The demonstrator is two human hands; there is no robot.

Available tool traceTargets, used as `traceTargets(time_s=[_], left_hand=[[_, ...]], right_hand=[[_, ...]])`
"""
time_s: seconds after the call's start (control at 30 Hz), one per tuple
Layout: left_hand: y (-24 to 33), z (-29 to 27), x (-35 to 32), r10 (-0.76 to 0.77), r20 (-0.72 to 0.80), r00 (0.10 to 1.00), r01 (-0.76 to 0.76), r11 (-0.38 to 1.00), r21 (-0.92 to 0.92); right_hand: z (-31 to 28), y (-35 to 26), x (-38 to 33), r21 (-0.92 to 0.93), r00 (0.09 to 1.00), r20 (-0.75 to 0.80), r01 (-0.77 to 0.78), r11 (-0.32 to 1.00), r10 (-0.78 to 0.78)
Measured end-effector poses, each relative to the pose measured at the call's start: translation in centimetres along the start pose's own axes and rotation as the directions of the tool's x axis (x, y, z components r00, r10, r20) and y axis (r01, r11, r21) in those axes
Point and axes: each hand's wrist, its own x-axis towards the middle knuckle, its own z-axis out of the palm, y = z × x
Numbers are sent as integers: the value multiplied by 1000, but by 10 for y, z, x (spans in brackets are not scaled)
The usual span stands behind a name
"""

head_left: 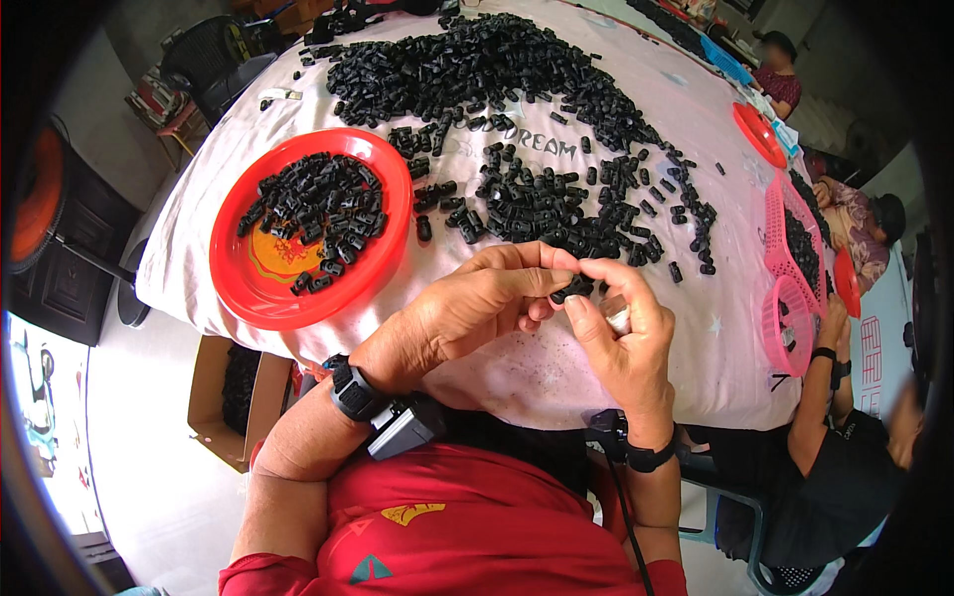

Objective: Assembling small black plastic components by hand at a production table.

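Note:
Over the near side of the cloth-covered table, my left hand [477,303] and my right hand [631,343] meet at the fingertips. Pinched between them is a small black plastic part [572,289], partly covered by the fingers. Something small and whitish [618,320] shows inside the curled fingers of my right hand; its kind cannot be made out. Just beyond my hands lies a spread of similar black plastic parts [532,194]. To the left of them, a round red plastic tray [383,268] holds more of these parts at its far side.
A large heap of black parts [467,70] covers the table's far side. Pink baskets [790,323] and a red tray [757,136] stand along the right edge, where other people sit working. A cardboard box [263,397] is below the left edge, near a fan [40,199].

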Motion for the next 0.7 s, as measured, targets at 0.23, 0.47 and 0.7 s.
traceTargets(time_s=[0.23, 0.47, 0.7], left_hand=[[-3, -5, 1, 14, 33, 999, -13, 999, -51], [-2, 2, 1, 129, 41, 991, -131, 989, 70], [-3, 5, 2, 140, -30, 990, -136, 985, 109]], right_hand=[[4, 8, -5, 141, 998, -3, -57, 988, 58], [3, 5, -1, 111, 993, -94, -60, 992, 71], [2, 2, -4, 4, 999, -38, -35, 999, 36]])
